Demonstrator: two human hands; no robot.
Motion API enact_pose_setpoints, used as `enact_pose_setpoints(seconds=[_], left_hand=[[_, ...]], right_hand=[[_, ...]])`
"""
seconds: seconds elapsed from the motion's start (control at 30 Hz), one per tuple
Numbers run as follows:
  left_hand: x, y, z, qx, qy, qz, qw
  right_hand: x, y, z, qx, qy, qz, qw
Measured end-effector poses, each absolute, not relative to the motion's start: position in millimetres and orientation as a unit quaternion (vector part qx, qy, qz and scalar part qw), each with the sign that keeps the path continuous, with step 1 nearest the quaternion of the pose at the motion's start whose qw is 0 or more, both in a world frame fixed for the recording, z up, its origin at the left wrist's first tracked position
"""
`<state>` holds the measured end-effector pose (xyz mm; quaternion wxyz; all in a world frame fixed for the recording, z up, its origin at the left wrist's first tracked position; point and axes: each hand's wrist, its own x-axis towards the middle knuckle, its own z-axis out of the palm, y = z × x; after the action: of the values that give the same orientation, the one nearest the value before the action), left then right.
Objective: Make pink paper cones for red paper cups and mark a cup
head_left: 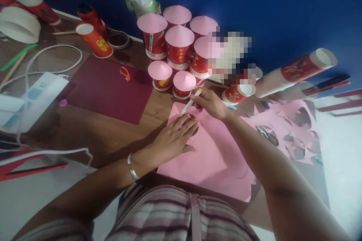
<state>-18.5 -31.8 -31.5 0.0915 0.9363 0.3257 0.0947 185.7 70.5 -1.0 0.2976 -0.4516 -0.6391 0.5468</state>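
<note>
Pink paper sheets [215, 173] lie stacked on the wooden table in front of me. My left hand [175, 135] rests flat with fingers stretched out, pressing a dark round disc [195, 131] onto the top sheet; most of the disc is hidden under the fingers. In my right hand [207, 101] is a white pen [187, 107] with a yellow end, its tip by the disc's far edge. Just beyond stand several red paper cups [178, 55] topped with pink paper cones [179, 36].
Scissors [267, 135] lie on cut pink scraps [299, 135] to the right. A maroon sheet [110, 90] with an orange ring-like piece [125, 73] is at left. Further left are an orange-red cup [94, 41], white cable [53, 46] and a white box [36, 101].
</note>
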Motion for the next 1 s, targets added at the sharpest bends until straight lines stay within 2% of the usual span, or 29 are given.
enact_pose_setpoints(seconds=[0.17, 0.5, 0.77, 1.0], left_hand=[[-19, -31, -33, 0.938, 0.32, 0.099, 0.093], [-20, -30, -30, 0.945, 0.308, 0.085, 0.068], [-21, -28, -29, 0.949, 0.299, 0.076, 0.059], [-19, -29, -29, 0.947, 0.307, 0.084, 0.05]], right_hand=[[201, 60, 4, -0.489, -0.624, 0.522, 0.314], [220, 0, -6, -0.547, -0.564, 0.463, 0.411], [222, -61, -4, -0.569, -0.678, 0.298, 0.358], [214, -94, -11, -0.506, -0.793, 0.114, 0.32]])
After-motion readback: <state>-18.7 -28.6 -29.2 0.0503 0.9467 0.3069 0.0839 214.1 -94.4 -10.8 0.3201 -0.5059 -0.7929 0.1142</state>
